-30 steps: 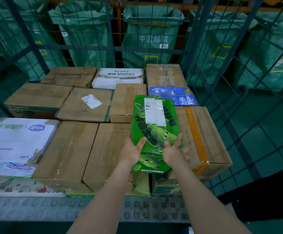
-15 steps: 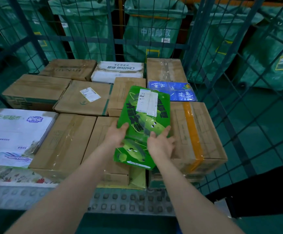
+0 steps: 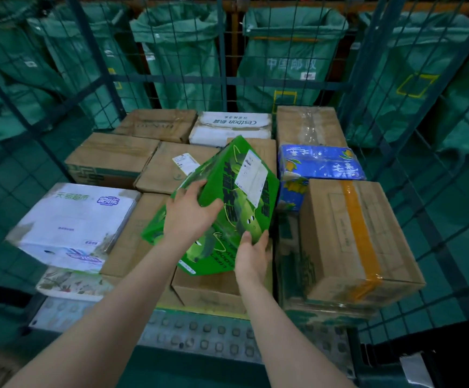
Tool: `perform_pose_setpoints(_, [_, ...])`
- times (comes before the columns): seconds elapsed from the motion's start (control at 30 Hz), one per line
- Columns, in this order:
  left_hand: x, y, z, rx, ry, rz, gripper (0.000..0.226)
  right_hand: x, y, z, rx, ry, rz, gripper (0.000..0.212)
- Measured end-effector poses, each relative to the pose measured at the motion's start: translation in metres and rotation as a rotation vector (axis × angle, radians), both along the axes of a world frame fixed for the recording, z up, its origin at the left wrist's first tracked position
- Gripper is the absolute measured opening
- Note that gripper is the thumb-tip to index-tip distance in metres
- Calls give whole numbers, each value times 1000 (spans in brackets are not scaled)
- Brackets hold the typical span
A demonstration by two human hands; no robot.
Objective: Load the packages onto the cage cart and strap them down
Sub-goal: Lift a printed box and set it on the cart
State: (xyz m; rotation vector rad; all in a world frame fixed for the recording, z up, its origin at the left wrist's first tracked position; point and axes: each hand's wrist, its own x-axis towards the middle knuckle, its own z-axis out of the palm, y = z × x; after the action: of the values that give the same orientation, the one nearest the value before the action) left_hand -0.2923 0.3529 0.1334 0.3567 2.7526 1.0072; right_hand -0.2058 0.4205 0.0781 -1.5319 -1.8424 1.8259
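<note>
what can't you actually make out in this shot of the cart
- Head view, label on the green box: print too small and blurred to read.
- Whether the green box's low corner touches the brown carton: hidden by the box and the right hand.
- Lower packages: covered by the top layer.
- Straps: none visible; cage cart top cut off by the upper edge.

Postal sorting depot: green mail sacks (image 3: 289, 60) (printed characters) behind cage cart (image 3: 367, 79).
</note>
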Motion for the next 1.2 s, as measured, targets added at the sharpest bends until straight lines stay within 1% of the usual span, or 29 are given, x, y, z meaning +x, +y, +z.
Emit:
perform_pose_setpoints(0.07, [10, -3, -12, -72, 73, -17, 58, 6, -7, -12, -30, -18, 1, 57])
perform_pose_setpoints(0.17, [29, -9, -29, -63, 160, 12, 59, 15, -8, -26, -39, -27, 29, 56])
perform_pose_setpoints(0.23, [40, -11, -37, -65, 175, 27, 60, 21, -3, -37, -72, -14, 50, 56])
perform_pose_setpoints(0.33, [64, -12, -51, -158, 238, -53, 63, 33, 4, -57, -232, -12, -16, 57])
perform_pose_setpoints(0.43, [80, -3, -61, -184, 267, -96, 64, 42, 6, -71, -352, -25, -95, 53])
perform_pose_setpoints(0.53, [80, -2, -59, -132, 234, -32, 62, 47, 3, -74, -388, 0, -170, 48])
perform_pose_setpoints(0.6, [73, -14, -57, -38, 192, -8, 62, 49, 1, -70, -376, 28, -208, 52])
perform_pose_setpoints(0.67, [70, -32, -55, 24, 180, -4, 70, 55, -3, -68, -324, 72, -231, 56])
perform_pose_setpoints(0.73, [81, -49, -52, 76, 178, 10, 78, 66, -12, -65, -258, 91, -239, 54])
perform_pose_setpoints(0.77, [92, -57, -53, 96, 189, -12, 79, 74, -19, -64, -242, 96, -256, 54])
perform_pose_setpoints(0.83, [115, -68, -55, 102, 205, -83, 77, 92, -34, -68, -273, 113, -318, 61])
perform_pose_setpoints(0.9, [138, -77, -54, 84, 191, -127, 64, 115, -55, -67, -340, 123, -397, 64])
perform_pose_setpoints(0.97, [158, -80, -52, 64, 178, -189, 54, 142, -72, -66, -417, 158, -509, 60])
perform_pose_setpoints(1.1, [203, -79, -44, 21, 148, -367, 56, 196, -94, -61, -484, 227, -745, 46])
perform_pose_setpoints(1.2, [245, -79, -54, -39, 148, -492, 58, 240, -107, -74, -476, 167, -895, 39])
